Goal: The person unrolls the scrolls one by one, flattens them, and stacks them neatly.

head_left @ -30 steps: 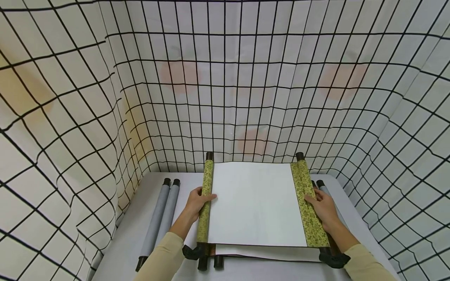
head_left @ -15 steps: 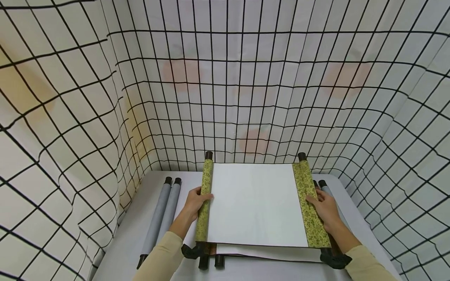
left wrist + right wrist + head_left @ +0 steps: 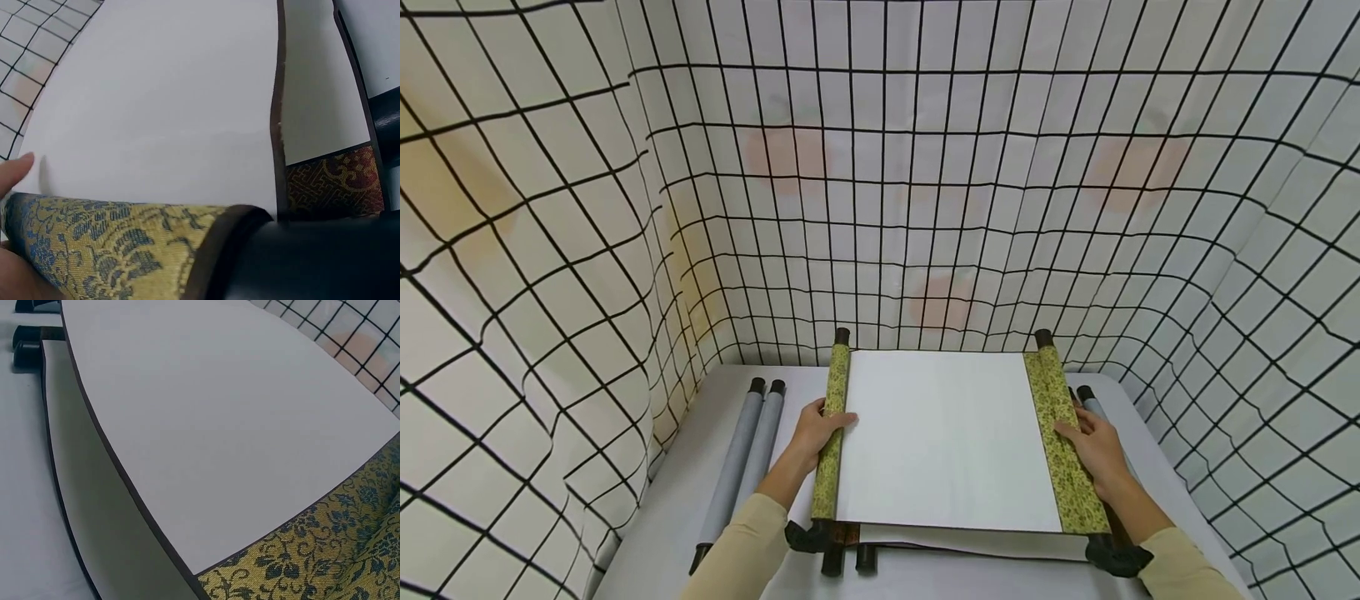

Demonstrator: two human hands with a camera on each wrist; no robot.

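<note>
A hanging scroll [image 3: 951, 442] with a blank white face is spread between two rollers wrapped in yellow-green floral brocade. My left hand [image 3: 812, 433] grips the left roller [image 3: 826, 483], its thumb over the edge of the white face. On the other side my right hand [image 3: 1096, 454] holds the right roller [image 3: 1067, 475], thumb on the brocade. The left wrist view shows the brocade roll [image 3: 112, 244] and its black end knob [image 3: 306, 256] close up. Below this scroll lies another white scroll [image 3: 69, 444] with a reddish brocade band [image 3: 337, 181], mostly covered.
Two grey rolled scrolls [image 3: 733, 467] with black ends lie on the white table [image 3: 662, 508] at left. Another grey roll [image 3: 1093, 404] lies at right, partly behind the right hand. Black grid netting [image 3: 925, 179] over white cloth encloses the back and both sides.
The left hand and left roller have shifted slightly left, and the right roller slightly right, so the white face spans a little wider. The scroll sits a touch lower. Both grips are unchanged.
</note>
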